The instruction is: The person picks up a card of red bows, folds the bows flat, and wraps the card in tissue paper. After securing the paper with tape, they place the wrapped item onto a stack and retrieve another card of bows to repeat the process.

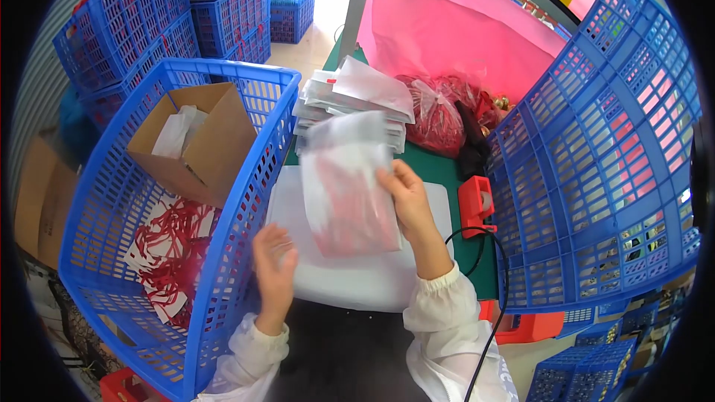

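Note:
My right hand [408, 201] pinches the right edge of a frosted plastic bag [346, 179], holding it up over a white pad [432, 238]. Something red and flat shows through the lower half of the bag; its kind is hard to make out. My left hand [274, 272] is off the bag, to its lower left, near the basket's rim, with nothing in its loosely bent fingers. Behind the raised bag lies a stack of similar white bags [372, 89] on the green table [445, 169].
On my left a blue basket [257, 171] holds a cardboard box [220, 141] and white cards with red ribbons [167, 268]. Rightward stand a red tape dispenser [475, 207], a bag of red items [434, 123] and a tilted blue crate [596, 156]. A black cable [504, 283] hangs near my right arm.

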Motion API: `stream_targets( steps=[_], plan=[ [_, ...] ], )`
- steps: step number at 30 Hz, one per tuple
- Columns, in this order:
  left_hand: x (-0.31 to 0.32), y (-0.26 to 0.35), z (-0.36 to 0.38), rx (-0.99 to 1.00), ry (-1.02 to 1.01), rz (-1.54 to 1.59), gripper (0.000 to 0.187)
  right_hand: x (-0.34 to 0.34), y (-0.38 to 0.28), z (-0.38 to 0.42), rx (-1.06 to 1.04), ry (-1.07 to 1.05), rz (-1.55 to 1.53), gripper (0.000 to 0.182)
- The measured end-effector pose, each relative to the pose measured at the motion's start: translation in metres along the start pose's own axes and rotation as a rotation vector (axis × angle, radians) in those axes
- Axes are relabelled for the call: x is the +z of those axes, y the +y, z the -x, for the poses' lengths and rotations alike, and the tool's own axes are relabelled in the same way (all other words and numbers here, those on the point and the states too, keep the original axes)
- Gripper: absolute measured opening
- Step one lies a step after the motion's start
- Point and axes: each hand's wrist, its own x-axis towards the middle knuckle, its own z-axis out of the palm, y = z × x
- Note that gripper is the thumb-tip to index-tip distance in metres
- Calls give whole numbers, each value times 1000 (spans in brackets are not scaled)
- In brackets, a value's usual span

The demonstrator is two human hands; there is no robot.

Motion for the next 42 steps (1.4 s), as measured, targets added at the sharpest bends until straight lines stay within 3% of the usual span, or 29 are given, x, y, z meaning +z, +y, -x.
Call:
stream_targets(
  steps=[4, 7, 11, 16, 18, 20, 23, 26, 29, 33, 34, 37, 40, 42],
  plan=[
    [44, 22, -29, -331, -274, 456, 54, 13, -9, -3, -104, 172, -221, 14],
    [79, 48, -71, -227, -132, 570, 58, 24, -14, -16, -155, 184, -269, 13],
    [101, 65, -145, -19, -136, 602, 44, 29, -29, -41, -166, 167, -311, 19],
    [99, 71, -232, -131, -411, 293, 39, -17, -38, -99, -270, 226, -259, 30],
    [98, 40, -279, -165, -464, 208, 35, -33, -34, -115, -316, 309, -228, 31],
    [103, 36, -297, -197, -436, 177, 31, -41, -28, -130, -363, 402, -194, 31],
    [106, 37, -317, -157, -391, -4, 35, -53, -11, -151, -366, 314, 66, 34],
    [105, 9, -331, -29, -235, -481, 38, -56, 8, -160, -291, 361, 235, 36],
    [107, -10, -322, 281, -95, -897, 45, -51, 14, -156, -247, 371, 262, 33],
    [113, 8, -304, 428, -32, -978, 38, -54, 10, -151, -280, 415, 216, 29],
    [114, 7, -304, 594, 34, -1036, 38, -56, 9, -151, -311, 426, 186, 29],
    [126, 32, -292, 649, -236, -880, 46, -76, 11, -156, -195, 388, 233, 28],
    [136, 32, -271, 825, -394, -986, 60, -77, -2, -141, -134, 318, 308, 26],
    [139, 25, -261, 820, -434, -1045, 65, -77, -6, -134, -136, 284, 304, 25]
  ],
)
